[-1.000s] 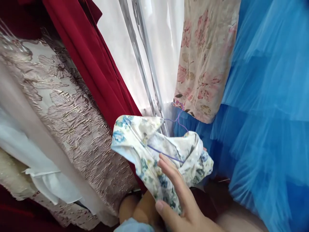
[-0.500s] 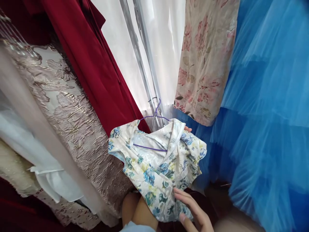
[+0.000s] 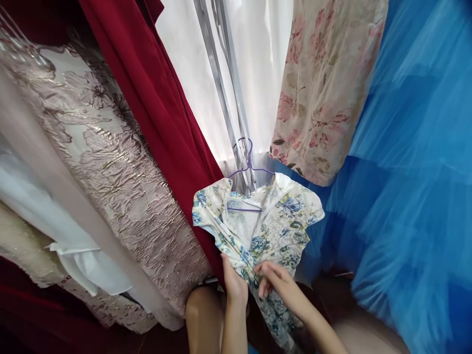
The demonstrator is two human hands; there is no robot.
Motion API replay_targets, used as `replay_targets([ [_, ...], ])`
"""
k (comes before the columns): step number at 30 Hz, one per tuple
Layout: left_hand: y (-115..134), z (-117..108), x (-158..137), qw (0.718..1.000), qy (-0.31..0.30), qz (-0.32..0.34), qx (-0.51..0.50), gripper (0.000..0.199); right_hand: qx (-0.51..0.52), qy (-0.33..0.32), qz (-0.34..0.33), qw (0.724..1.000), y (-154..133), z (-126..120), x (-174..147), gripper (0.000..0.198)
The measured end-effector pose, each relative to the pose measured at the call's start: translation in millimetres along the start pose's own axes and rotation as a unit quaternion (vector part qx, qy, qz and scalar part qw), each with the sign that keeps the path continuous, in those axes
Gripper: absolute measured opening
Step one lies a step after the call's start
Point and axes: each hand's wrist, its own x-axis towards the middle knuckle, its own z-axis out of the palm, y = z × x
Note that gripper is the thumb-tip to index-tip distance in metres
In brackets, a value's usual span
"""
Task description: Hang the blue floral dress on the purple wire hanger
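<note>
A white dress [image 3: 280, 231] with blue and yellow flowers and a crossed V neckline hangs on a purple wire hanger [image 3: 249, 164]. The hanger's hook is up by the metal poles. At the left side of the waist, my left hand [image 3: 236, 284] is closed on the cloth, its fingers partly hidden. My right hand [image 3: 276, 279] lies at the front of the waist with bent fingers pinching the fabric. Below both hands the skirt falls narrow and gathered, partly covered by my right forearm.
On the left hang a dark red gown [image 3: 158, 108] and a pinkish embossed dress [image 3: 121, 172]. Grey metal poles [image 3: 221, 73] stand before a white curtain [image 3: 180, 44]. To the right are a pink-flowered beige garment [image 3: 324, 98] and a blue tiered tulle gown [image 3: 409, 162]. My bare knee [image 3: 204, 314] shows below.
Fingers that showed behind the dress's right shoulder have gone from there. My left hand is now at the waist, and my right hand has moved up onto the fabric. The bodice hangs straighter.
</note>
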Motion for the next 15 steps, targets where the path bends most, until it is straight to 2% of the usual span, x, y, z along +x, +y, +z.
replay_targets([
  [1,0.2,-1.4,-2.3,1.000,0.005,-0.002,0.010,0.065,0.000,-0.020,0.011,1.000,2.0,4.3,-3.5,0.041],
  [3,-0.6,-3.4,-7.3,0.999,-0.012,0.004,0.050,0.068,-0.011,0.004,0.005,1.000,3.7,7.9,-10.5,0.035],
  [7,-14.9,-7.0,-17.2,0.991,-0.086,-0.004,0.103,0.056,-0.085,0.162,-0.062,0.981,-5.3,-7.5,-16.3,0.028],
  [9,-25.1,-8.8,-20.6,0.986,-0.102,-0.024,0.131,0.047,-0.144,0.203,-0.095,0.964,-12.3,-18.5,-16.4,0.026],
  [12,-31.1,-9.9,-24.4,0.977,-0.097,-0.020,0.189,0.041,-0.171,0.211,-0.101,0.957,-16.7,-26.9,-16.4,0.024],
  [15,-21.1,-9.2,-28.4,0.962,-0.114,-0.007,0.249,0.033,-0.154,0.215,-0.089,0.960,-13.8,-26.0,-15.3,0.025],
])
